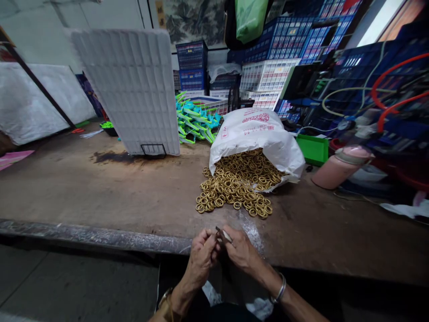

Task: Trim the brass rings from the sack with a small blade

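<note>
My left hand (202,258) and my right hand (241,251) meet at the near edge of the workbench (100,188), fingers pinched together round a small thin grey piece (224,234) that I cannot make out well. Both hands are closed on it. A little beyond them lies a heap of brass rings (234,188), spilling from a white sack (258,134) that lies on its side with its mouth towards me.
A tall white moulded tray (134,89) stands upright at the back left. Green and blue plastic parts (196,123) sit beside it. A pink flask (342,166) and a green box (313,150) lie right of the sack. Blue and white crates (268,62) fill the background.
</note>
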